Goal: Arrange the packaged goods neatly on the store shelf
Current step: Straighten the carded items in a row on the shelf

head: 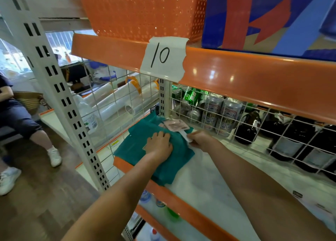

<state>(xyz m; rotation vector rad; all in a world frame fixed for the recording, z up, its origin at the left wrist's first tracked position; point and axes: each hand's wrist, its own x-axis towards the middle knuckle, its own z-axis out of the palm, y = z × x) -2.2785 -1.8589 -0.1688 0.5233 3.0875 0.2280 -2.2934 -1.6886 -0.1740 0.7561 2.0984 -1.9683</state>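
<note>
A folded teal cloth item (138,146) lies at the left end of the white shelf (218,177), overhanging its orange front edge. A pink printed label card (174,125) sits on the cloth's far corner. My left hand (159,143) presses flat on top of the cloth, fingers spread. My right hand (200,139) is at the cloth's right edge and pinches a white tag (187,138) attached there.
A wire mesh back panel (236,124) closes the shelf; behind it stand cans (218,113) and dark bottles (283,135). Overhead is an orange shelf rail with a tape label "10" (163,58) and an orange basket (143,9). A seated person (21,120) is at left.
</note>
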